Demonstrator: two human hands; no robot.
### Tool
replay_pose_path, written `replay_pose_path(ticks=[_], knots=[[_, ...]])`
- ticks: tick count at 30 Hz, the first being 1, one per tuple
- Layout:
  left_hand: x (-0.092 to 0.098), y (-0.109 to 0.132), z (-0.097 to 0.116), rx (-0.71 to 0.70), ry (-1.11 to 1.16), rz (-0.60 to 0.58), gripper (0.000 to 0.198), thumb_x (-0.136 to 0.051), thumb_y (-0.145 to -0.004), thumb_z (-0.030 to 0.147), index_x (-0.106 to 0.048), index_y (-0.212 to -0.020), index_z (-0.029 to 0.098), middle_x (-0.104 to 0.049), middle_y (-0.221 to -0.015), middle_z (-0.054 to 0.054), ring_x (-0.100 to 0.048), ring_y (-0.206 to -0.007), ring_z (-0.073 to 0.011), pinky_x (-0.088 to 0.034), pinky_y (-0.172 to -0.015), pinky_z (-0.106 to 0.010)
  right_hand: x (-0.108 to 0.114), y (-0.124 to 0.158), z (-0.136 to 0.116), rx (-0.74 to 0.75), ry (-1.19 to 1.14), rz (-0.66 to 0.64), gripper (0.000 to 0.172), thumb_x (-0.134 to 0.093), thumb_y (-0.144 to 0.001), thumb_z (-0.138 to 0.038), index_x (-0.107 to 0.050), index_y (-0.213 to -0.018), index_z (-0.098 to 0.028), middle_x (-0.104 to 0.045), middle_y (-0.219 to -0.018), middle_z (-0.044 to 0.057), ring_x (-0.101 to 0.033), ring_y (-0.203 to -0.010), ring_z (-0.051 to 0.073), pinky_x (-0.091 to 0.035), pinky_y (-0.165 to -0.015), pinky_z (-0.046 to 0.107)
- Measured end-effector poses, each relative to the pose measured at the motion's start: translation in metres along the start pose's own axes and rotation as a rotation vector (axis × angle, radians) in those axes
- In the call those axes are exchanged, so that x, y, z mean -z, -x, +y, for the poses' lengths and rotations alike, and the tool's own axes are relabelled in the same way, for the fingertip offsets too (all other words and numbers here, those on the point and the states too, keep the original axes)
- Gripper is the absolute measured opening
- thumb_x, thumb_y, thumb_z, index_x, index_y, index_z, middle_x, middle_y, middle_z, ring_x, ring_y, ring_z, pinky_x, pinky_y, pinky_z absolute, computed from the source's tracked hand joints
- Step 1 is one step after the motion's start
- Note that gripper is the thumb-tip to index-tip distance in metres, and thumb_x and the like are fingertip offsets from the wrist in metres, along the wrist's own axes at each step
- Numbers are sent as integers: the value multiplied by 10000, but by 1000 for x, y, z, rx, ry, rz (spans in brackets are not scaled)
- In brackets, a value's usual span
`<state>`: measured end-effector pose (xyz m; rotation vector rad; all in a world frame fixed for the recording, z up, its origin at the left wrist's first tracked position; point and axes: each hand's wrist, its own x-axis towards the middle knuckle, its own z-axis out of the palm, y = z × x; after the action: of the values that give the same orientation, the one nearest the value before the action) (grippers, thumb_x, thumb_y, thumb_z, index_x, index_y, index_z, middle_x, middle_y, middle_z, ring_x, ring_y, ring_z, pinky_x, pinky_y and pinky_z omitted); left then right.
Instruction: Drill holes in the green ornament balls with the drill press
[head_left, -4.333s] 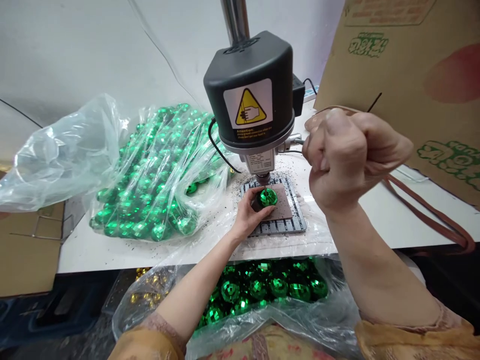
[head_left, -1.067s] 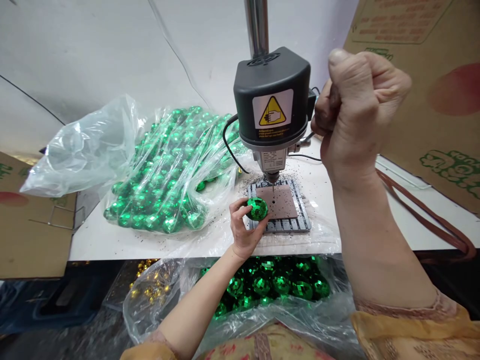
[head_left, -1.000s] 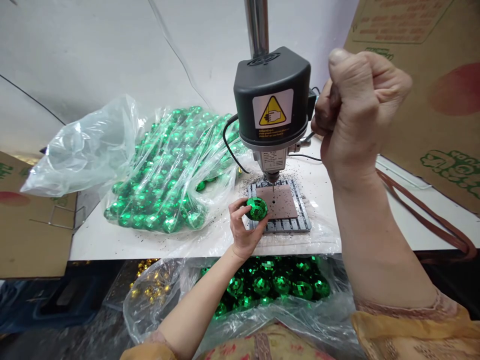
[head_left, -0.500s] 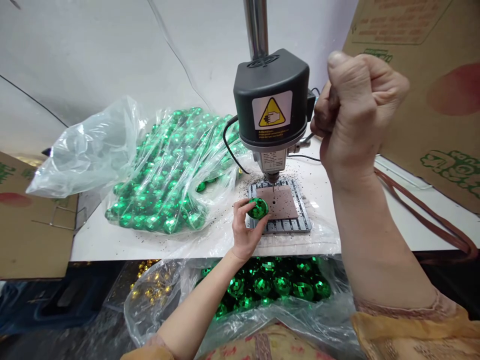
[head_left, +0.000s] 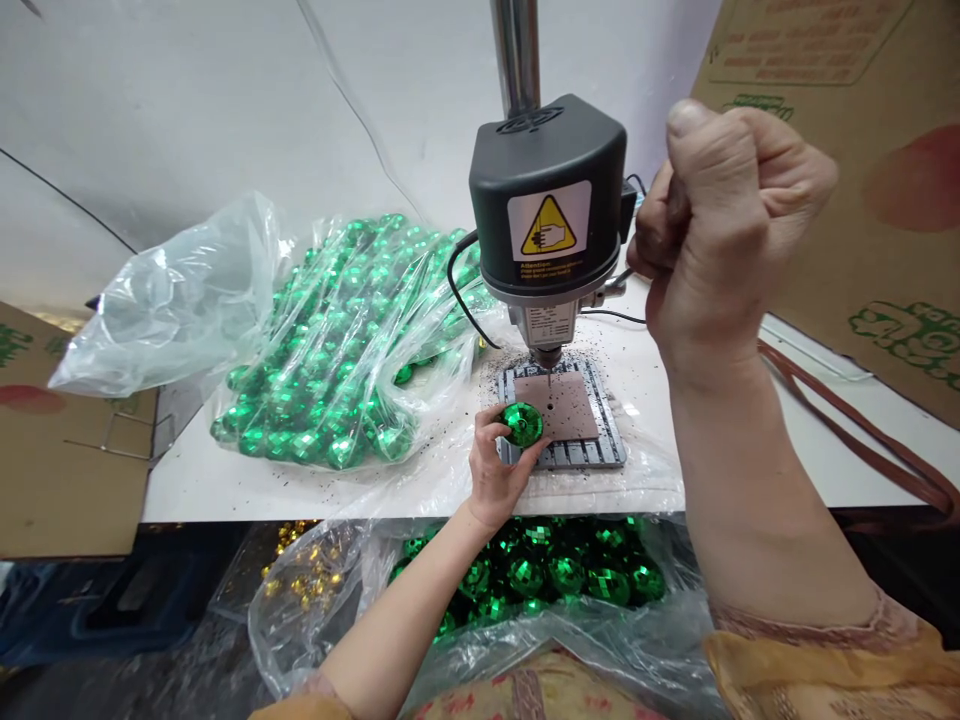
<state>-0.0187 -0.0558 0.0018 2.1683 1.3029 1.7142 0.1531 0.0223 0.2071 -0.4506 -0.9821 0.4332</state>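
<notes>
Between its thumb and fingers, my left hand point(head_left: 496, 468) holds a green faceted ball point(head_left: 523, 425) over the left part of the drill press base point(head_left: 611, 445). A pinkish square plate point(head_left: 574, 405) with a dark hole lies on that base. The drill head point(head_left: 547, 200) hangs above, its thin bit pointing down beside the ball, not touching it. My right hand point(head_left: 724, 210) is raised at the right of the drill head, fingers curled round the end of the drill lever point(head_left: 621, 280), whose grip is hidden in the fist.
A clear bag of green balls point(head_left: 337, 340) lies on the white table point(head_left: 195, 490). More green balls point(head_left: 566, 572) in plastic are below the table's front edge. Cardboard boxes point(head_left: 67, 470) stand left and right. Dark shavings are scattered around the base.
The green ball in my left hand has turned and moved slightly right and down, showing a round spot on its face. My right hand has shifted a little right in the view.
</notes>
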Motion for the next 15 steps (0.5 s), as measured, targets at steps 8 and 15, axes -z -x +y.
replay_pose_path(ticks=[8, 15], knots=[[5, 14, 5, 48, -71, 51, 465, -836, -769, 285, -435, -997, 230, -605, -1060, -62, -656, -973, -202, -530, -821, -348, 1, 4, -1, 53, 39, -17, 416, -597, -836, -225, -333, -515, -229, -314, -437, -60, -298, -374, 64, -158, -381, 283], [9, 38, 9, 161, -34, 77, 479, -841, -764, 317, -437, -1007, 227, -612, -1025, -58, -660, -933, -197, -551, -795, -345, 0, 4, 1, 93, 79, -12, 411, -540, -851, -206, -283, -533, -242, -218, -480, -50, -285, -383, 69, -167, -397, 303]])
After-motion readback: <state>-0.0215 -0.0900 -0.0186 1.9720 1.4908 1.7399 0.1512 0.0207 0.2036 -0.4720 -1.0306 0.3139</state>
